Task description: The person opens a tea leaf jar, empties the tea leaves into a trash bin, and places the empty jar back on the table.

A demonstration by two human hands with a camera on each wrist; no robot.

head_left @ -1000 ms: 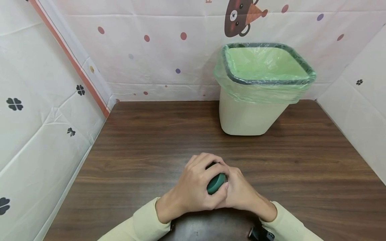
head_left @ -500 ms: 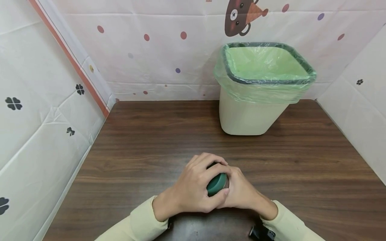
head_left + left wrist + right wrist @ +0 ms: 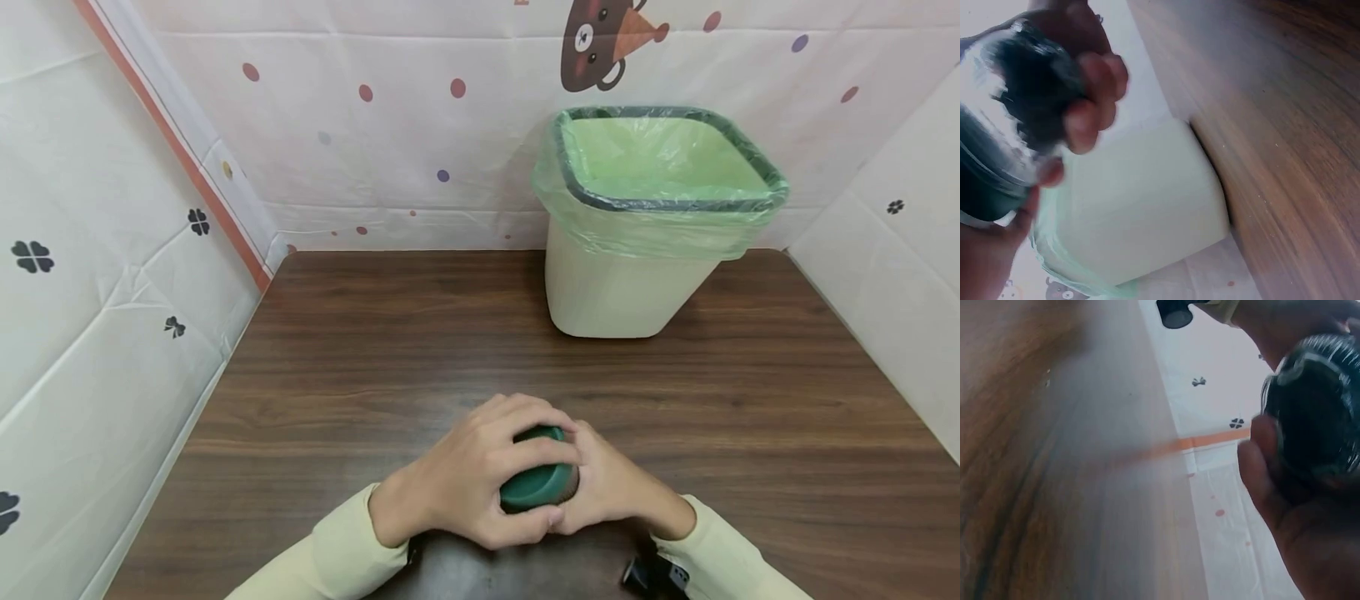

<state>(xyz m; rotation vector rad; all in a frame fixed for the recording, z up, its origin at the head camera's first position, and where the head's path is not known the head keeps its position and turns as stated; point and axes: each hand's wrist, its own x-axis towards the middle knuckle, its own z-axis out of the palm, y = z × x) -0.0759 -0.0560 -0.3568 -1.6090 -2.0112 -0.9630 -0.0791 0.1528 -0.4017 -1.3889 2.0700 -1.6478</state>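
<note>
Over the table, both hands hold a jar tilted on its side, with a dark green lid (image 3: 534,487). My left hand (image 3: 471,477) grips the lid end, its fingers spread across the top and its thumb below. My right hand (image 3: 613,487) holds the jar's other end, mostly covering it in the head view. From the left wrist, the jar (image 3: 1041,94) looks clear and shiny with something dark inside, and fingers curl around it. The right wrist view shows the dark, glossy jar end (image 3: 1316,412) close up and in shadow.
A pale bin (image 3: 615,292) lined with a green plastic bag (image 3: 660,229) stands at the table's back right. White patterned sheets (image 3: 360,142) border the brown wooden table (image 3: 337,333) at the back and sides. A black device (image 3: 652,575) sits at my right wrist.
Both hands have come slightly closer to me with the jar. More of the green lid shows between my left fingers, which have spread wider. The bin has stayed put.
</note>
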